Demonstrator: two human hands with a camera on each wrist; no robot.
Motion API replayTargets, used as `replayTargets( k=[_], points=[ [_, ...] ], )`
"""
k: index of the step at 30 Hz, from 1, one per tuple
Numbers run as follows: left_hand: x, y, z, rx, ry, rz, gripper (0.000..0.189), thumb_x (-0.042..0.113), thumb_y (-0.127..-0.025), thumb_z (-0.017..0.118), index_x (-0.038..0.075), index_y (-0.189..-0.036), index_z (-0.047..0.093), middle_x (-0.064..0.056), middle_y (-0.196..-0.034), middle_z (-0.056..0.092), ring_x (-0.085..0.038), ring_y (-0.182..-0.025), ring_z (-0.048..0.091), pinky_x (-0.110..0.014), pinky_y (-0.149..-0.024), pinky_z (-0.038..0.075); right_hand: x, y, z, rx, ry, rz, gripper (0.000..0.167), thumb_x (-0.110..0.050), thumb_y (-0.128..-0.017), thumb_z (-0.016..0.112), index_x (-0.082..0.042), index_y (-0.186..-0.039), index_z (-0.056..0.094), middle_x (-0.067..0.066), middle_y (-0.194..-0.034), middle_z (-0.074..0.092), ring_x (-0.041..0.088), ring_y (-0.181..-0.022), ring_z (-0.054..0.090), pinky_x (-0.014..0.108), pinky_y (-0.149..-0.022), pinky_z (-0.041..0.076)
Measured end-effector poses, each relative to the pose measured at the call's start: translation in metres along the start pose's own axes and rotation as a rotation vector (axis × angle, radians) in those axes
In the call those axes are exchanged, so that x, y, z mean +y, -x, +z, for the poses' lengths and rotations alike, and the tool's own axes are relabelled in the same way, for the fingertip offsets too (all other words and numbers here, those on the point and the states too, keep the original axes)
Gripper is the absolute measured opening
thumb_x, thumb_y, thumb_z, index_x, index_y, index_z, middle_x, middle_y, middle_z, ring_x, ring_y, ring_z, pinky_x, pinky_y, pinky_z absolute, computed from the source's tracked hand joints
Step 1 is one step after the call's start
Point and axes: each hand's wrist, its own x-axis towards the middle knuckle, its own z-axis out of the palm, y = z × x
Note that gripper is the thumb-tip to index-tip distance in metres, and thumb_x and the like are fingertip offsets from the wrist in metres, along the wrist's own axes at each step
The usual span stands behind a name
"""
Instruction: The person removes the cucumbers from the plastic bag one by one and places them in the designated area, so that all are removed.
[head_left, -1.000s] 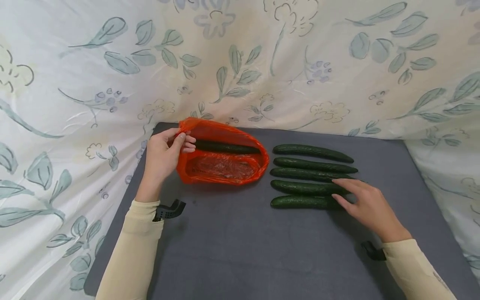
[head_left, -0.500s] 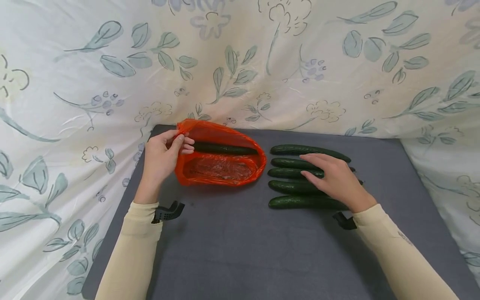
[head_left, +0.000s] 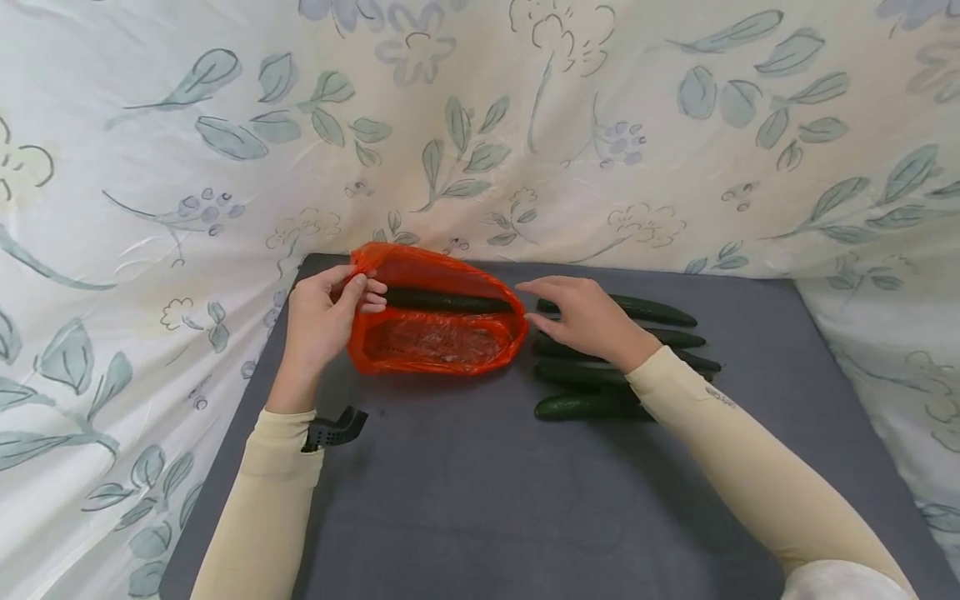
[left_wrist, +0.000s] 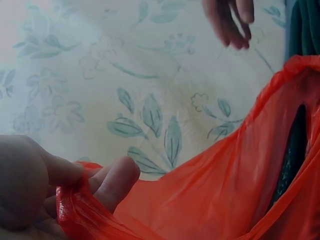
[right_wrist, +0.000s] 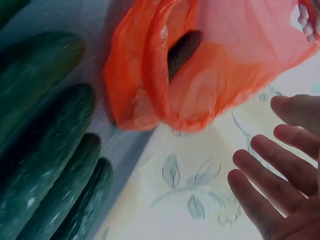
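Observation:
A red plastic bag [head_left: 367, 364] lies with its mouth spread wide, and one cucumber [head_left: 450, 301] rests inside along the far side. My left hand [head_left: 318, 321] pinches the bag's rim at its left end; in the left wrist view the film is gathered between thumb and fingers [left_wrist: 117, 185]. At the bag's right end is my right hand [head_left: 588, 317], its fingertips close by the rim and nothing held. Its fingers [right_wrist: 260, 200] are spread apart in the right wrist view. Under the right hand and forearm, several cucumbers [head_left: 573, 407] lie side by side, partly hidden.
The dark grey table [head_left: 465, 500] carries everything. A floral cloth [head_left: 420, 167] hangs behind its far edge and along both sides. Black straps with camera mounts [head_left: 333, 429] sit at the wrists.
My right hand has moved left and away from me, from over the right ends of the cucumbers to the bag's right rim. The left hand keeps its hold on the bag.

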Motion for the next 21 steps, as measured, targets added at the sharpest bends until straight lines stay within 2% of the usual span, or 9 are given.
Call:
replayTargets(
  k=[3, 7, 11, 21],
  points=[
    [0.0, 0.001, -0.003, 0.018, -0.009, 0.003, 0.026, 0.008, -0.112, 0.06, -0.01, -0.128, 0.071, -0.023, -0.106, 0.077, -0.013, -0.08, 0.078, -0.025, -0.079, 0.065, -0.004, -0.022, 0.007, -0.031, 0.001, -0.018, 0.046, -0.017, -0.102, 0.079, -0.009, -0.146, 0.069, 0.012, -0.139, 0.071, 0.029, -0.117, 0.072, 0.047, -0.093, 0.063],
    [-0.001, 0.002, -0.003, 0.017, 0.0, 0.002, 0.027, 0.009, -0.112, 0.061, -0.011, -0.128, 0.071, -0.025, -0.106, 0.077, -0.012, -0.08, 0.078, -0.025, -0.079, 0.065, -0.01, -0.046, 0.018, -0.09, -0.011, -0.001, 0.049, -0.017, -0.103, 0.077, -0.009, -0.15, 0.066, 0.011, -0.142, 0.069, 0.029, -0.117, 0.071, 0.045, -0.095, 0.062],
    [-0.001, 0.002, 0.0, -0.001, 0.011, -0.006, 0.028, 0.01, -0.112, 0.061, -0.011, -0.128, 0.071, -0.025, -0.106, 0.077, -0.014, -0.081, 0.079, -0.026, -0.08, 0.065, -0.015, -0.059, 0.027, -0.134, -0.024, 0.022, 0.051, -0.016, -0.103, 0.077, -0.008, -0.151, 0.064, 0.012, -0.145, 0.067, 0.029, -0.12, 0.07, 0.044, -0.097, 0.061],
    [-0.001, 0.001, 0.005, 0.005, 0.014, -0.012, 0.027, 0.01, -0.112, 0.061, -0.01, -0.127, 0.072, -0.023, -0.106, 0.077, -0.017, -0.081, 0.079, -0.027, -0.079, 0.065, -0.014, -0.086, 0.047, -0.21, 0.011, 0.038, 0.05, -0.013, -0.102, 0.078, -0.005, -0.15, 0.064, 0.012, -0.145, 0.067, 0.028, -0.13, 0.066, 0.043, -0.111, 0.055]
  ],
)
